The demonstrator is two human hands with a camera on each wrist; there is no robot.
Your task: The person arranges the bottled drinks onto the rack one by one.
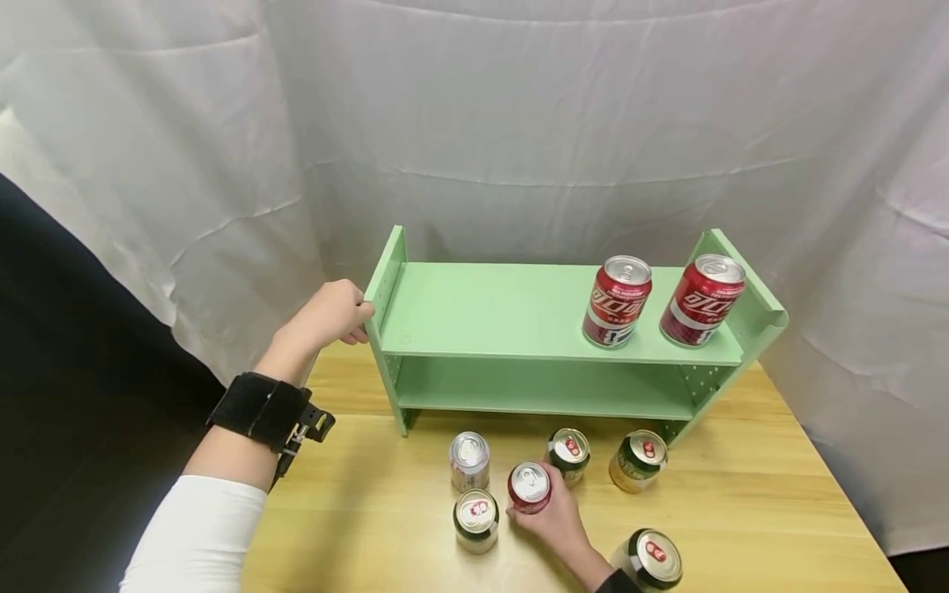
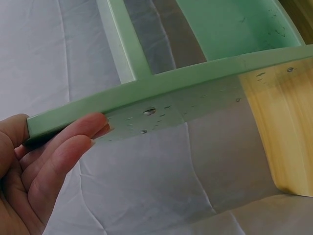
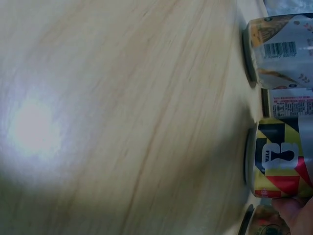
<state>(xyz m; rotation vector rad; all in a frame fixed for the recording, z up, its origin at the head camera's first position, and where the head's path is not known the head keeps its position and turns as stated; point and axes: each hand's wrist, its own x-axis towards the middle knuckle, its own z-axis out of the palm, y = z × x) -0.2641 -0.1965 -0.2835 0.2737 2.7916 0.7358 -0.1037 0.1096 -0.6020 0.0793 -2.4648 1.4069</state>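
My left hand (image 1: 329, 317) holds the left side panel of a light green two-tier shelf (image 1: 489, 309). In the left wrist view, the fingers (image 2: 61, 156) lie along the panel's outer face, with the thumb round its edge. My right hand (image 1: 558, 519) grips a red cola can (image 1: 530, 487), which stands upright in front of the shelf. Seen from the right wrist, that can (image 3: 278, 159) shows a black, yellow and red pattern, with a fingertip at its side. Two red cola cans stand on the top tier, one (image 1: 618, 303) right of centre and one (image 1: 703, 301) by the right panel.
Left of my right hand stand a silver can (image 1: 469, 463) and a green-and-gold can (image 1: 476, 522). More green-and-gold cans stand behind it (image 1: 568, 457), to its right (image 1: 638, 463) and by my right wrist (image 1: 649, 562). A pale curtain (image 1: 556, 123) hangs behind the wooden table (image 1: 778, 494).
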